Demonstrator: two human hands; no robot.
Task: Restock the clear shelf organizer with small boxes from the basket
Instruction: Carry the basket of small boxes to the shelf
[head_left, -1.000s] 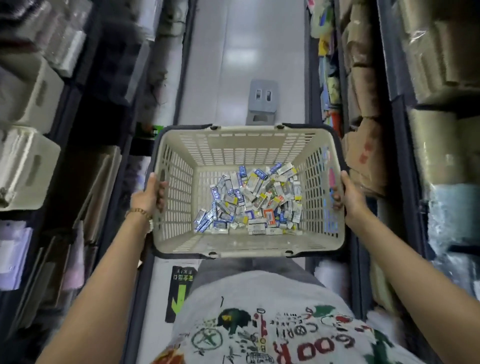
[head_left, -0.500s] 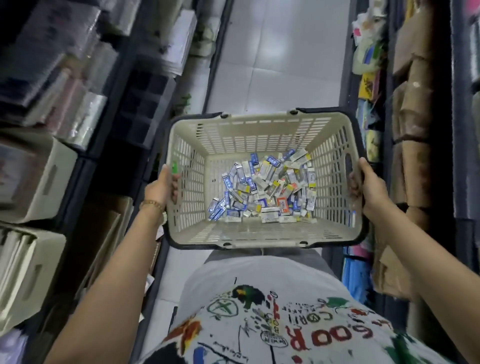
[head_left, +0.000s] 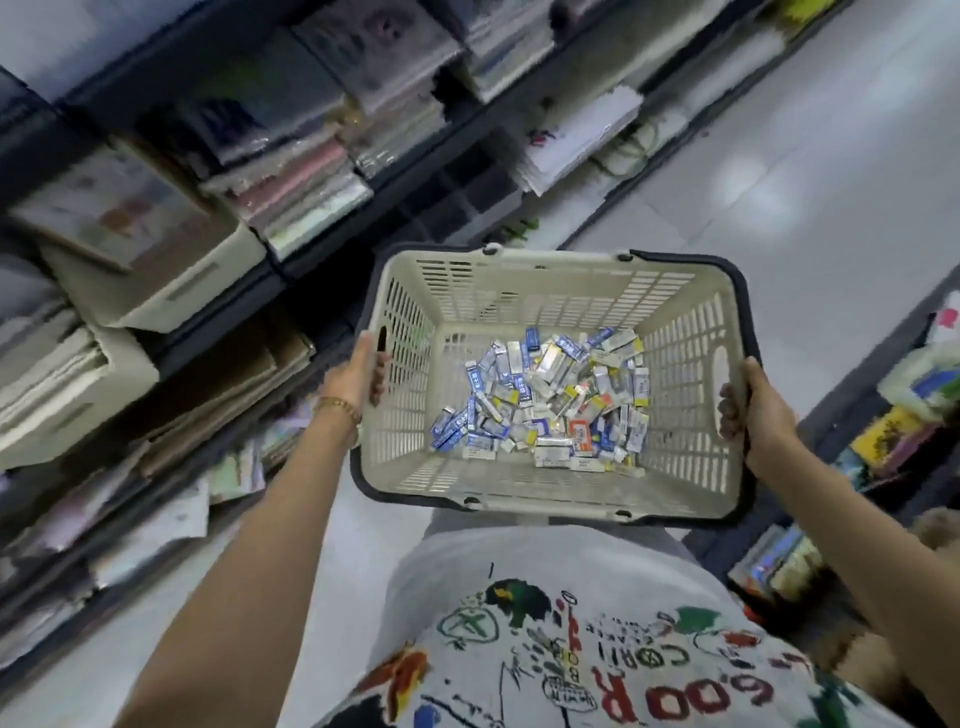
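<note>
The left hand (head_left: 353, 376) at nine o'clock and the right hand (head_left: 758, 410) at three o'clock each grip a side of the basket (head_left: 524, 291), small boxes (head_left: 545, 402) heaped on its floor.

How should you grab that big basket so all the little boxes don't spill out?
Probably by the rims of its two short ends, one hand from each side. The basket is wide, with a hole in each end wall, where the left hand and right hand grip. The small boxes lie loose, so level is safest.

Stationery shop, stocked shelves (head_left: 291, 171), aisle floor (head_left: 779, 171)
</note>
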